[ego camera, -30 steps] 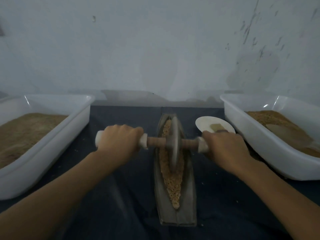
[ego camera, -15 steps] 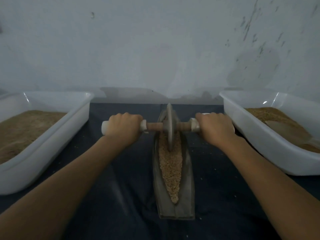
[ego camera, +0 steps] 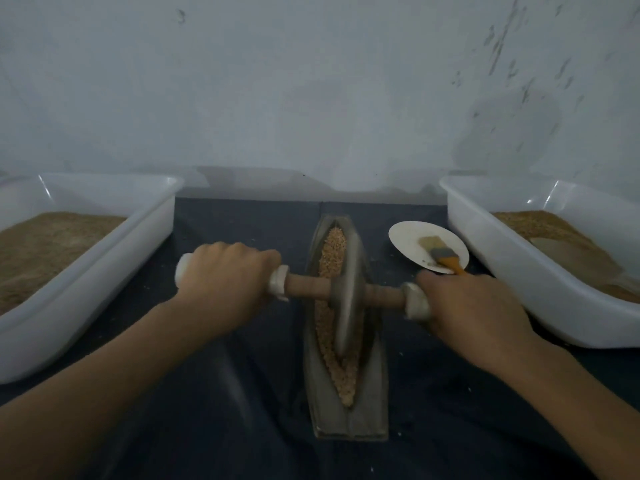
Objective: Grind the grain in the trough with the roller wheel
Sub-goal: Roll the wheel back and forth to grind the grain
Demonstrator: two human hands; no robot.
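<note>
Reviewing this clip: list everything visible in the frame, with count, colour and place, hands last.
trough: 1, grey, boat-shaped, centre of the cloth
grain: tan kernels, along the trough's groove
roller wheel: 1, grey disc on a brown axle with white grips, standing in the trough
left tub: 1, white, holds brown meal, far left
right tub: 1, white, holds brown meal, far right
plate: 1, white, between trough and right tub
brush: 1, orange handle, lying on the plate
cloth: 1, dark blue, covers the surface
wall: pale, stained, behind
left hand: grips the left handle
right hand: grips the right handle
</note>
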